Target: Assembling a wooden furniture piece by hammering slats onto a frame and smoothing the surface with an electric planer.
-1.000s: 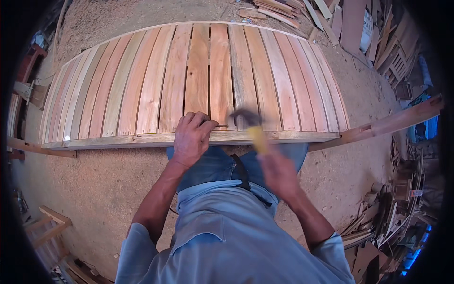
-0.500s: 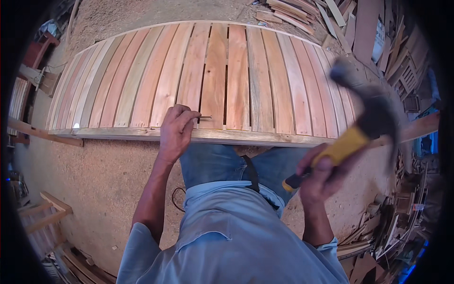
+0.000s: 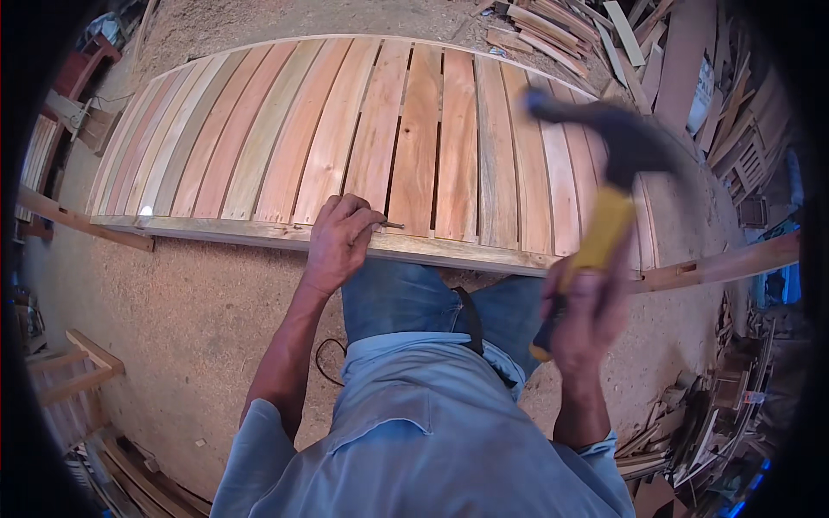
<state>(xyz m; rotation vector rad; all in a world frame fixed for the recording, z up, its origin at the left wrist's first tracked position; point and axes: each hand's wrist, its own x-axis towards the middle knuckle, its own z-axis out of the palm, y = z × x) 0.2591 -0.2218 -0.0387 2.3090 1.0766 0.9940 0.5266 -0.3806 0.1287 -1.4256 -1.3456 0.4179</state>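
Head view, nail: I see a thin nail (image 3: 390,225) just left of the frame centre, lying nearly flat and pointing right, over the near edge of the slatted panel (image 3: 259,138). I judge it light, stiff and small, easy to drop or to bend; it is best pinched on the shank, near the head.

Head view, left hand: my left hand (image 3: 338,242) rests on the near rail (image 3: 216,231) of the panel. The fingers (image 3: 363,211) are closed together and pinch the nail; only its tip shows beyond them.

Head view, hammer: the hammer (image 3: 604,216) is at the right of the frame, raised, its dark head (image 3: 622,129) in the upper right and blurred. I judge it heavy at the head and stiff; the yellow handle looks smooth, so the hold should be low on it for swing.

Head view, right hand: my right hand (image 3: 583,315) is wrapped fully around the lower part of the handle, clamped tight, with no gap that I can see.

Head view, panel: long reddish and pale boards, side by side, rigid; it fills the upper middle of the frame, on a sawdust floor (image 3: 199,328).

Head view, surroundings: wood offcuts (image 3: 553,26) lie at the upper right.
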